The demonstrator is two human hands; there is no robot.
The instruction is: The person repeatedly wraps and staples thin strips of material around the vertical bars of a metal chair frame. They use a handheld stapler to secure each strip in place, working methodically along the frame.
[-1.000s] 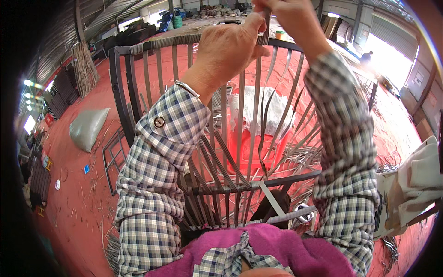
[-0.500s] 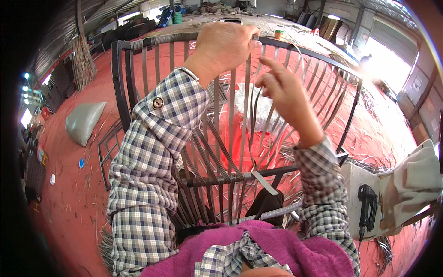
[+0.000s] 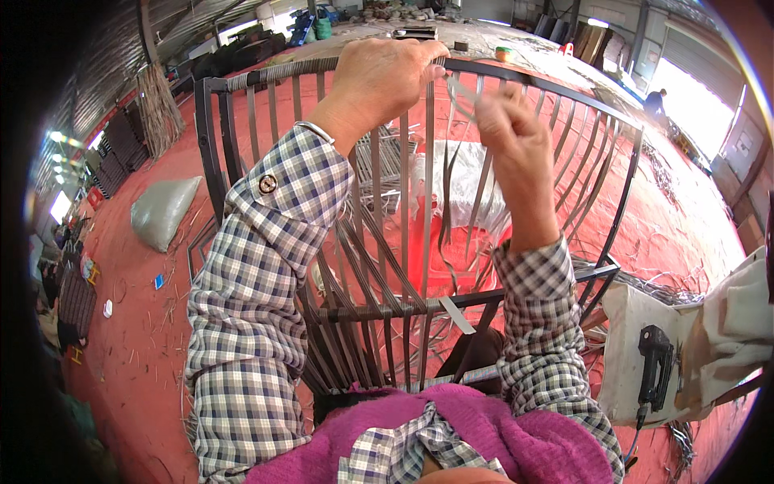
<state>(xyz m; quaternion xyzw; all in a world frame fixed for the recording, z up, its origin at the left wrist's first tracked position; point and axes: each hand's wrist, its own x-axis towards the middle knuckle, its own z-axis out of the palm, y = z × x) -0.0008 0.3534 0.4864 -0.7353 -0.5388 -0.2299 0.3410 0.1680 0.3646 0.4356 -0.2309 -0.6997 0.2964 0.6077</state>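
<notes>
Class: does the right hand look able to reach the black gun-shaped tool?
Probably yes: the black gun-shaped tool sits uncovered beside the right sleeve, though the right hand seems busy with a strip.

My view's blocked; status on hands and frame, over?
Left hand gripping top bar. Right hand pinching pale strip. Red seat beyond slats, clear of hands.

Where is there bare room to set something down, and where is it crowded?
Fairly open, lightly littered red floor lies left of the left sleeve, below the blue packet. Another patch runs between the black frame and the bright doorway. It is crowded at the frame's lower left, where strips bunch together.
</notes>
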